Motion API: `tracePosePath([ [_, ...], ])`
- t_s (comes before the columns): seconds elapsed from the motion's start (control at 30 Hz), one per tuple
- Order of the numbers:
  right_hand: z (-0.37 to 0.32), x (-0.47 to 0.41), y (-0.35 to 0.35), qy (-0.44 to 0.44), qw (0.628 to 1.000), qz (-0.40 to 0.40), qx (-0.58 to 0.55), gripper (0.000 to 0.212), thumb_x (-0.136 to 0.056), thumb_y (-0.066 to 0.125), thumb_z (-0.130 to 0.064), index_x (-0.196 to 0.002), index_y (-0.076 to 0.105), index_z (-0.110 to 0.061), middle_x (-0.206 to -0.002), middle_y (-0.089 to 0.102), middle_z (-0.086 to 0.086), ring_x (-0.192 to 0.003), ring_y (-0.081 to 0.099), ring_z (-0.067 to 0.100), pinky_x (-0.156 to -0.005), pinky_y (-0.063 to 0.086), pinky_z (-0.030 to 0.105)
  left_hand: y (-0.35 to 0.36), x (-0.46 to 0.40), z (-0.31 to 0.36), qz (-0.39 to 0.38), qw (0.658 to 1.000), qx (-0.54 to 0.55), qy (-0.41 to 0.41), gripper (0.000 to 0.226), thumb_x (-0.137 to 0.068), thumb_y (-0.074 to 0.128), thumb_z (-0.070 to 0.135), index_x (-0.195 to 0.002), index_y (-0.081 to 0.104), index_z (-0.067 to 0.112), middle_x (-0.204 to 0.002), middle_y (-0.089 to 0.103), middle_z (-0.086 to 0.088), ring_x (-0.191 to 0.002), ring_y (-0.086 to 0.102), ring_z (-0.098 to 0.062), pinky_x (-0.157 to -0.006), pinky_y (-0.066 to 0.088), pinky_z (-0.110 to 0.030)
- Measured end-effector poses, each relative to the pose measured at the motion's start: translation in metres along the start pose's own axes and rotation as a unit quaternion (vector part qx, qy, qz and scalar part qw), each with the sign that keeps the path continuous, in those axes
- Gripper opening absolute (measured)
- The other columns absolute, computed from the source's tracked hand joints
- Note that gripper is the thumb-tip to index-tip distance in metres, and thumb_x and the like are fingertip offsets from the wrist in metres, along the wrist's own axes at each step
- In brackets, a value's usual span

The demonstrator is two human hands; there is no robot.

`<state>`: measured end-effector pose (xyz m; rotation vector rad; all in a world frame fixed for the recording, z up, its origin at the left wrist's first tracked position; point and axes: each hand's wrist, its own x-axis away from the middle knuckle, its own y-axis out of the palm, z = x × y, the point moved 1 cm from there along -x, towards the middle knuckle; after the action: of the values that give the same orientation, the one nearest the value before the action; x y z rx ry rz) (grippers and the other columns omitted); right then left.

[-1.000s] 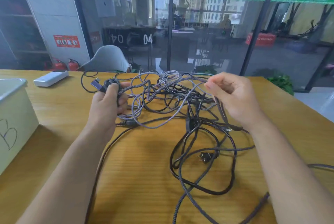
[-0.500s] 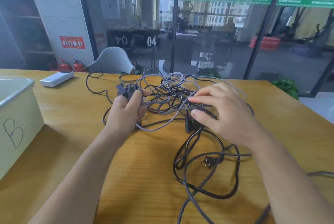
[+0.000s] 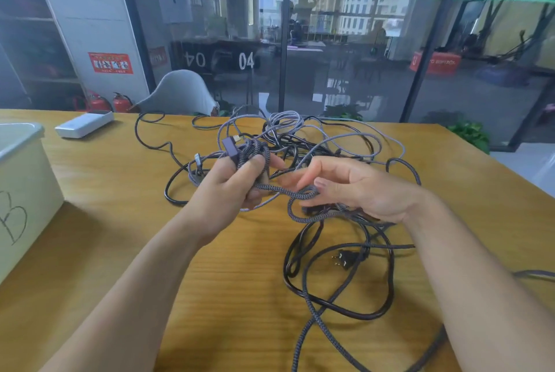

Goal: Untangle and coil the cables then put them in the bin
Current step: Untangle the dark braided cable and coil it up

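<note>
Braided cable (image 3: 279, 189) between both hands' grip

We see 2 hands: left hand (image 3: 228, 185) and right hand (image 3: 357, 191), mid frame. 1 cable pile (image 3: 315, 146) on 1 table (image 3: 120, 236); we can't count the cables, too tangled. 1 plug (image 3: 345, 259) lower right. 1 bin (image 3: 21, 185) at left edge. 1 white box (image 3: 84, 125), 1 chair (image 3: 180, 92) and 2 red fire extinguishers (image 3: 121, 102), upper left.

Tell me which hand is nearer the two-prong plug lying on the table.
Right. The right hand hovers just beyond the plug; the left hand is farther off to its left.
</note>
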<state>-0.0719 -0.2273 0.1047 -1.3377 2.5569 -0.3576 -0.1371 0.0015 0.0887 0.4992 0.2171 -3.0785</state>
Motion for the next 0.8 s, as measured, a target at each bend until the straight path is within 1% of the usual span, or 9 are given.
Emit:
tracePosePath([
  [0.07,0.005,-0.001,0.000,-0.016,0.999,-0.032,-0.032,0.015,-0.099,0.063,-0.030,-0.106,0.067,-0.017,-0.125,0.072,0.006,-0.132,0.062,0.029,-0.111,0.050,0.044,0.001,0.001,0.001,-0.015,1.000,-0.011,0.000,0.036,-0.113,0.035,0.018,-0.109,0.068,0.003,-0.060,0.037,0.000,-0.058,0.033,-0.018,-0.054,0.035,-0.022],
  [0.13,0.008,-0.003,0.002,-0.008,0.995,-0.066,-0.077,0.018,-0.094,0.071,-0.037,-0.099,0.067,-0.020,-0.112,0.070,0.006,-0.122,0.066,0.034,-0.111,0.048,0.046,0.001,0.001,0.000,-0.019,1.000,-0.022,-0.004,0.037,-0.114,0.036,0.020,-0.109,0.069,0.004,-0.062,0.035,-0.005,-0.058,0.033,-0.019,-0.055,0.035,-0.023],
  [0.23,0.010,-0.008,0.006,0.004,0.988,-0.109,-0.109,0.029,-0.090,0.077,-0.045,-0.092,0.065,-0.018,-0.096,0.063,0.006,-0.101,0.069,0.029,-0.107,0.047,0.046,0.001,0.001,-0.001,-0.015,0.999,-0.029,-0.006,0.036,-0.114,0.037,0.022,-0.107,0.070,0.009,-0.066,0.033,-0.012,-0.059,0.031,-0.021,-0.056,0.035,-0.026],
  [0.33,0.008,-0.014,0.013,-0.006,0.982,-0.137,-0.127,0.033,-0.093,0.075,-0.040,-0.077,0.068,-0.012,-0.081,0.051,0.011,-0.083,0.064,0.026,-0.106,0.047,0.051,0.000,0.000,-0.002,-0.003,1.000,-0.021,-0.003,0.036,-0.114,0.036,0.022,-0.107,0.070,0.011,-0.065,0.034,-0.010,-0.058,0.030,-0.021,-0.056,0.034,-0.027],
  [0.43,0.009,-0.018,0.034,-0.019,0.966,-0.179,-0.184,0.035,-0.092,0.076,-0.036,-0.067,0.066,-0.014,-0.070,0.044,0.009,-0.086,0.067,0.027,-0.107,0.044,0.054,0.001,0.001,0.000,0.011,1.000,0.004,0.002,0.036,-0.113,0.036,0.020,-0.107,0.069,0.007,-0.063,0.036,-0.005,-0.056,0.031,-0.017,-0.054,0.033,-0.023],
  [0.5,0.011,-0.021,0.049,-0.031,0.950,-0.225,-0.212,0.041,-0.097,0.070,-0.035,-0.063,0.055,-0.017,-0.065,0.037,0.007,-0.096,0.070,0.029,-0.110,0.041,0.055,0.000,0.001,0.002,0.021,1.000,0.022,0.008,0.037,-0.113,0.036,0.021,-0.108,0.069,0.007,-0.064,0.037,-0.003,-0.058,0.029,-0.020,-0.053,0.032,-0.022],
  [0.6,0.008,-0.025,0.059,-0.016,0.943,-0.253,-0.217,0.047,-0.100,0.065,-0.035,-0.063,0.045,-0.013,-0.063,0.038,0.004,-0.085,0.069,0.025,-0.099,0.049,0.049,-0.003,0.000,0.002,0.025,0.998,0.058,0.014,0.038,-0.114,0.036,0.023,-0.108,0.071,0.010,-0.064,0.037,-0.004,-0.061,0.025,-0.027,-0.054,0.030,-0.025],
  [0.73,0.001,-0.028,0.069,0.049,0.957,-0.221,-0.183,0.044,-0.101,0.066,-0.032,-0.061,0.054,-0.019,-0.058,0.041,-0.007,-0.053,0.046,0.014,-0.071,0.052,0.035,-0.006,0.000,0.006,0.039,0.987,0.158,0.010,0.041,-0.113,0.035,0.026,-0.109,0.073,0.010,-0.063,0.036,-0.002,-0.056,0.027,-0.018,-0.058,0.021,-0.032],
  [0.8,0.001,-0.030,0.076,0.068,0.966,-0.196,-0.156,0.044,-0.105,0.057,-0.022,-0.060,0.056,-0.018,-0.057,0.043,-0.011,-0.049,0.042,0.013,-0.068,0.050,0.034,-0.007,0.000,0.009,0.044,0.981,0.191,0.006,0.041,-0.113,0.035,0.026,-0.111,0.071,0.007,-0.063,0.037,-0.002,-0.056,0.030,-0.017,-0.060,0.024,-0.035],
])
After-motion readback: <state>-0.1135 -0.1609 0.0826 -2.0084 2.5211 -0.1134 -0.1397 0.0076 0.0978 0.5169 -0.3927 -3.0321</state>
